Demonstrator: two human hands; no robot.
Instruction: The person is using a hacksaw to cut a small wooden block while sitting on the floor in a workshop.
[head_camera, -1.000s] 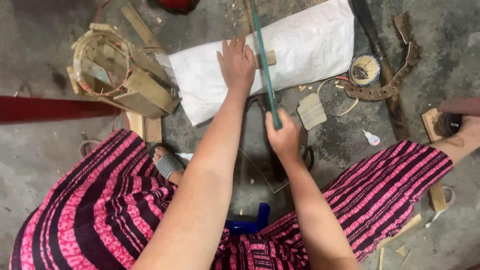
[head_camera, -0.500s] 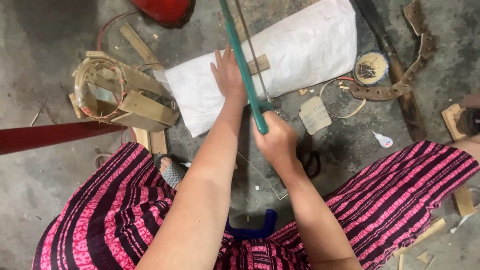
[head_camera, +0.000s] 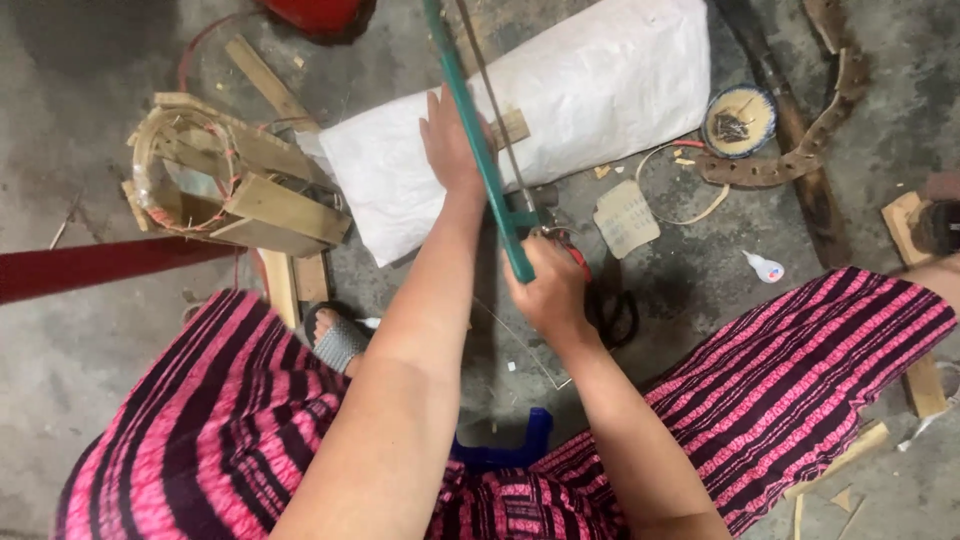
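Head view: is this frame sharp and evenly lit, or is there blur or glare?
Head view: soft, even light with no harsh shadows; white sack bright but not blown out; right hand and green saw frame slightly motion-softened; wide-angle bending at the edges.

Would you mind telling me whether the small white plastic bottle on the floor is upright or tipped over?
Tipped over: the small white plastic bottle lies on its side on the grey concrete floor, nozzle pointing left.

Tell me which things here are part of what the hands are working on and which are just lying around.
In use: green saw gripped by right hand; wood strip under left hand; white sack beneath.

Lying about: wooden frame, glue bottle, bowl, scissors, card, wood offcuts.
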